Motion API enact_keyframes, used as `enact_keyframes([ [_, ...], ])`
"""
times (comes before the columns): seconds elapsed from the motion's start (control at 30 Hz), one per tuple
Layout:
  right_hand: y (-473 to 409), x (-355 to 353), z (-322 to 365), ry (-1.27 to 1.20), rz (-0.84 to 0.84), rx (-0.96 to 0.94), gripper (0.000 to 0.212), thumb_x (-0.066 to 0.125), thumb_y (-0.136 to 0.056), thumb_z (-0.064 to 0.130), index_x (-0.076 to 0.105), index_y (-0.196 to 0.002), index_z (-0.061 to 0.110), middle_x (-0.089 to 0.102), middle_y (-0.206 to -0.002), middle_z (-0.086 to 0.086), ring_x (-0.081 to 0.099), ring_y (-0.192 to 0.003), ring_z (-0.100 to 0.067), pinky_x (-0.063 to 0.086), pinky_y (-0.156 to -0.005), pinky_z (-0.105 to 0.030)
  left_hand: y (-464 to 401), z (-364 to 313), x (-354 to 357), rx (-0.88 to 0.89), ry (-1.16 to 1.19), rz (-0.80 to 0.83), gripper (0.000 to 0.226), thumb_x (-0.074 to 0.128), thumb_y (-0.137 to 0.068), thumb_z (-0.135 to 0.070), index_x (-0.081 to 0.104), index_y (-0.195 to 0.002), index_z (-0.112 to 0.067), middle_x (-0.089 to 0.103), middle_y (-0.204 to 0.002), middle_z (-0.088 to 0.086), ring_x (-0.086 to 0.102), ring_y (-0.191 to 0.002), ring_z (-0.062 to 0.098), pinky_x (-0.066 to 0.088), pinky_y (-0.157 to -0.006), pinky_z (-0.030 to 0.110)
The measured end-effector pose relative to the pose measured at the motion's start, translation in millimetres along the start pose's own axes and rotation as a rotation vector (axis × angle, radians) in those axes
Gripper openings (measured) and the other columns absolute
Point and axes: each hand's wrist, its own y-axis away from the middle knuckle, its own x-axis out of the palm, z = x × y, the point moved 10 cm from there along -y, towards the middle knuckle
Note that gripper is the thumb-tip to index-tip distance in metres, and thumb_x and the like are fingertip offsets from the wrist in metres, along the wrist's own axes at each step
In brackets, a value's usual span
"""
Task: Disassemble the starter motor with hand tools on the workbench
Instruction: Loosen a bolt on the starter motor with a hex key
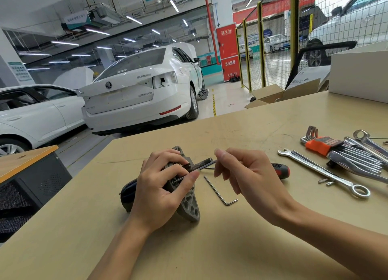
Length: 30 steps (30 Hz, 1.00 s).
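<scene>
The starter motor point(190, 204) lies on its side on the tan workbench point(262, 120), its grey mounting flange toward me and its black body point(127, 192) pointing left. My left hand point(161, 187) is closed around the housing near the pinion shaft point(202, 163). My right hand point(245, 174) pinches a thin long bolt point(207, 166) that runs into the flange beside the shaft. A loose hex key point(219, 192) rests on the bench between my hands.
A red-and-black screwdriver handle point(281, 170) lies behind my right hand. To the right are a combination wrench point(323, 171), a hex key set in an orange holder point(323, 144), more wrenches point(365, 142) and small loose screws point(325, 181). A white box point(359, 73) stands back right.
</scene>
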Motion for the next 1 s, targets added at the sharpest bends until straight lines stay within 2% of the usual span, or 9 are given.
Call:
enact_keyframes([
  [0.2, 0.9, -1.3, 1.2, 0.022, -0.01, 0.004, 0.04, 0.056, -0.099, 0.032, 0.071, -0.065, 0.016, 0.061, -0.065, 0.012, 0.053, -0.055, 0.0, 0.037, -0.058, -0.011, 0.1, 0.3, -0.2, -0.003, 0.004, 0.001, 0.034, 0.064, -0.088, -0.039, 0.072, -0.07, -0.011, 0.066, -0.094, -0.004, 0.059, -0.104, 0.018, 0.048, -0.085, 0.049],
  [0.47, 1.9, -1.8, 1.1, 0.037, -0.015, 0.042, 0.04, 0.057, -0.097, 0.032, 0.075, -0.065, 0.017, 0.062, -0.07, 0.007, 0.053, -0.056, -0.002, 0.038, -0.065, -0.024, 0.4, 0.8, 0.4, -0.005, 0.001, 0.003, 0.034, 0.064, -0.088, -0.039, 0.072, -0.07, -0.011, 0.067, -0.094, -0.004, 0.059, -0.105, 0.019, 0.048, -0.084, 0.051],
  [0.73, 2.2, -1.8, -0.1, 0.034, -0.007, 0.062, 0.039, 0.058, -0.097, 0.032, 0.077, -0.066, 0.02, 0.061, -0.07, 0.006, 0.051, -0.056, -0.003, 0.038, -0.062, -0.022, 0.2, 0.1, 0.1, -0.002, 0.006, 0.003, 0.034, 0.064, -0.088, -0.039, 0.072, -0.071, -0.011, 0.066, -0.094, -0.004, 0.059, -0.104, 0.019, 0.049, -0.084, 0.051],
  [0.87, 2.1, -1.5, 0.6, 0.002, -0.003, 0.064, 0.039, 0.059, -0.097, 0.029, 0.077, -0.065, 0.019, 0.059, -0.067, 0.007, 0.049, -0.053, -0.003, 0.04, -0.053, -0.019, 0.2, -0.6, -0.3, 0.0, 0.002, -0.002, 0.034, 0.064, -0.088, -0.038, 0.072, -0.07, -0.01, 0.067, -0.093, -0.003, 0.06, -0.104, 0.02, 0.048, -0.084, 0.05],
  [1.0, 1.7, -1.0, 0.9, -0.018, -0.003, 0.066, 0.039, 0.059, -0.097, 0.026, 0.077, -0.063, 0.018, 0.058, -0.065, 0.008, 0.05, -0.052, -0.003, 0.04, -0.051, -0.017, 0.3, -0.9, -0.6, 0.002, 0.003, -0.005, 0.035, 0.065, -0.088, -0.038, 0.072, -0.07, -0.009, 0.067, -0.093, -0.002, 0.06, -0.104, 0.02, 0.049, -0.083, 0.051],
])
